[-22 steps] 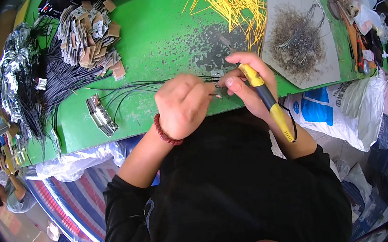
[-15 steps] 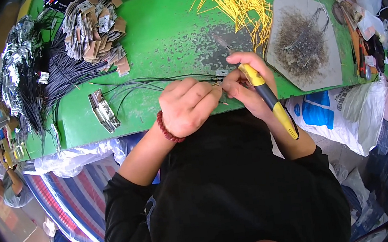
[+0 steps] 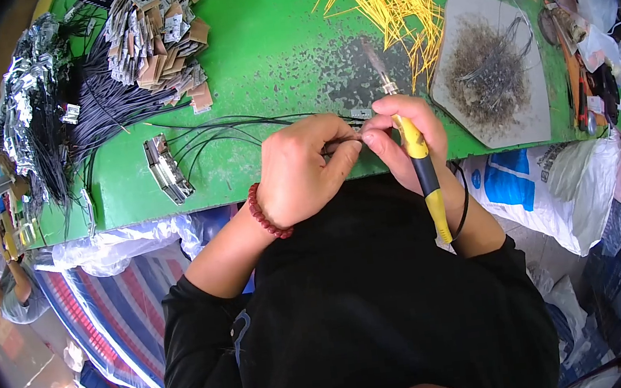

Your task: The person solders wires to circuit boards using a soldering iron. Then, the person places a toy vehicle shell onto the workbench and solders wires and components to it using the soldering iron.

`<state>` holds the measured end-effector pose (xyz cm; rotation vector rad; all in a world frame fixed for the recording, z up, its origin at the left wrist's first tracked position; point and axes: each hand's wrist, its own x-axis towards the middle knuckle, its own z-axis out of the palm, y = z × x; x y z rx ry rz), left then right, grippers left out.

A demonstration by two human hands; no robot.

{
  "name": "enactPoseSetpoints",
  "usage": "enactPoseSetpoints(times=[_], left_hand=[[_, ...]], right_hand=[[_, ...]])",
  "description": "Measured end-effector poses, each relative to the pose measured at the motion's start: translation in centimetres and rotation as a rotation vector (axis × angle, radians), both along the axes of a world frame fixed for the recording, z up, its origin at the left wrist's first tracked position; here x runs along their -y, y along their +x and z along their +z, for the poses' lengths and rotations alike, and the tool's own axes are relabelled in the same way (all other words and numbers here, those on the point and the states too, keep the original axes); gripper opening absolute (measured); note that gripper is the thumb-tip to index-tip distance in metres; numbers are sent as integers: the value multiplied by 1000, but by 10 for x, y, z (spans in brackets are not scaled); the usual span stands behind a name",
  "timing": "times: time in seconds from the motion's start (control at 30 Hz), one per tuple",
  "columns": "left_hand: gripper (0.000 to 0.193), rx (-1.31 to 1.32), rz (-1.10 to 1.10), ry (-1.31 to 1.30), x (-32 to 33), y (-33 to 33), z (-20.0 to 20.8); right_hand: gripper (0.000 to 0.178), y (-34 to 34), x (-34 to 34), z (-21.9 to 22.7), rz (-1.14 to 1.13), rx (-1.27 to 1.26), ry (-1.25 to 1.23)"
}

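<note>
My right hand [image 3: 412, 135] is closed around the yellow-and-black handle of a soldering iron [image 3: 426, 175]. Its metal tip points away from me over the table, touching nothing. The right thumb and a finger also pinch together at the wire ends. Beside it, my left hand [image 3: 306, 168], with a dark red bead bracelet on the wrist, is closed on thin black wires [image 3: 241, 122] that come in from the left. The fingertips of both hands nearly meet, and what lies between them is mostly hidden. A small silver metal plate [image 3: 360, 114] sits just beyond them.
Left on the green table [image 3: 255, 39] are silver metal housings [image 3: 167, 170], a pile of small boards with black wires [image 3: 156, 47], and a silver-ended wire bundle [image 3: 33, 111]. Yellow sticks [image 3: 400, 7] lie at the back. A grey board [image 3: 523, 112] with dark debris is at right.
The soldering iron has swung more upright, its tip shifting right and its handle end left. My left hand has rolled so that its thumb now shows.
</note>
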<state>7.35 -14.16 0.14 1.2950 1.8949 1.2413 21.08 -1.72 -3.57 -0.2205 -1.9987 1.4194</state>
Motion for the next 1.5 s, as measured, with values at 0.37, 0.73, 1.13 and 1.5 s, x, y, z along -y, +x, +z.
enactPoseSetpoints(times=[0.37, 0.73, 1.13, 1.5], left_hand=[[7, -94, 69, 46, -2, 4, -6], [9, -113, 48, 111, 6, 2, -12], [12, -295, 13, 138, -11, 7, -25], [14, -311, 12, 91, -18, 4, -35]], right_hand=[[37, 8, 8, 0, -91, -40, -212], [41, -6, -61, 25, 329, 382, 583], [44, -9, -21, 2, -89, 258, 544], [44, 71, -33, 9, -192, 222, 49]])
